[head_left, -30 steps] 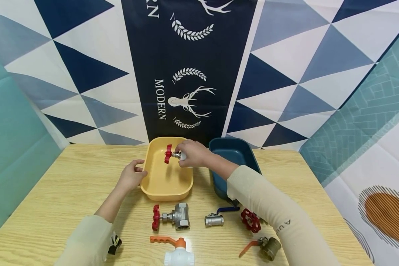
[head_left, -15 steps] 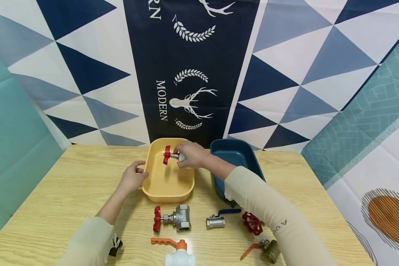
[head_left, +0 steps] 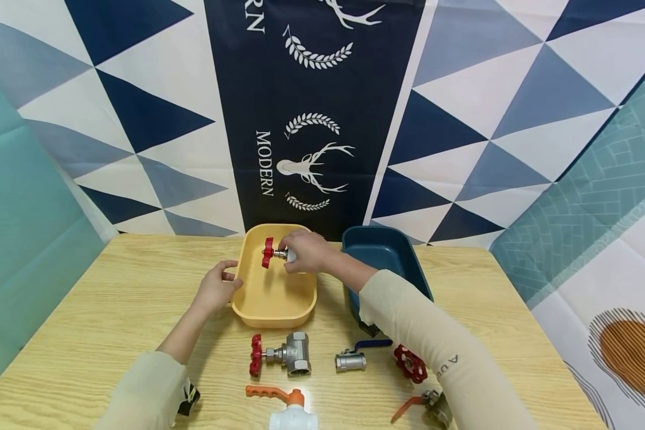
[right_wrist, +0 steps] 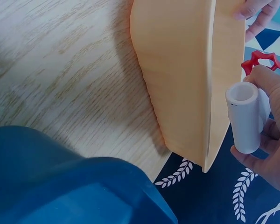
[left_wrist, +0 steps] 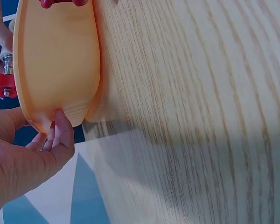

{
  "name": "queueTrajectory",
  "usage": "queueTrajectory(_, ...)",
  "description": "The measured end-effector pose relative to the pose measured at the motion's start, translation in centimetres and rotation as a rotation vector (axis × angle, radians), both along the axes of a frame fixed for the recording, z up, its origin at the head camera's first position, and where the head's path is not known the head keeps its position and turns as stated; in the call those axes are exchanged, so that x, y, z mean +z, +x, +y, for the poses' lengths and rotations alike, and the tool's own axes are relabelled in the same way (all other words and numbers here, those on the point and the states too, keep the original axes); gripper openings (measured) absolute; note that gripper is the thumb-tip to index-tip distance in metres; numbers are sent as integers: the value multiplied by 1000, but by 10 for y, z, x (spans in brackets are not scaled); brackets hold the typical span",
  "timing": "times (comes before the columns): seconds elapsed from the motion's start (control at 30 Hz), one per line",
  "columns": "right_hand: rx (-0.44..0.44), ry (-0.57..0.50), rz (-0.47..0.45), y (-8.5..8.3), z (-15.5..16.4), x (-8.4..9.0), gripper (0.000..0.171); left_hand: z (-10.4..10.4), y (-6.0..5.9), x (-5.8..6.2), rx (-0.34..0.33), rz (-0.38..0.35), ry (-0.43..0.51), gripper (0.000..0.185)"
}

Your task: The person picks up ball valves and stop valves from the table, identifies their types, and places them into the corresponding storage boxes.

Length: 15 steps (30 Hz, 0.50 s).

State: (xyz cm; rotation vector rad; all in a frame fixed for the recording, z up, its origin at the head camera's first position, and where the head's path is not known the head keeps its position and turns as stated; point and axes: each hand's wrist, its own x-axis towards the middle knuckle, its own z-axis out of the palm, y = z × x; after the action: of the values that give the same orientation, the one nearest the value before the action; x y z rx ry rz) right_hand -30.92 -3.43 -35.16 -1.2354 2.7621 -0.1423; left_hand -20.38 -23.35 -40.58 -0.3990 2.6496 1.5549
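The right hand [head_left: 305, 251] covers most of the white valve [right_wrist: 246, 117] in the head view; only its red handwheel [head_left: 268, 252] and a short metal stem stick out past the fingertips. The right wrist view shows the white pipe body, one open end facing the camera, with the fingers curled round it. The valve lies roughly level above the yellow tray [head_left: 271, 298], its long axis running from the palm out to the handwheel, which points toward the left hand [head_left: 216, 289]. That hand's fingers [left_wrist: 60, 130] pinch the tray's near rim; its palm is partly cut off in the left wrist view.
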Motion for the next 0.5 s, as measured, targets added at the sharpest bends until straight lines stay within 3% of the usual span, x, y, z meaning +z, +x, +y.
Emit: queueTrajectory(0.5,20,-8,12,-4,-3,-2,40,0,0,-1,5,-10,-2,48)
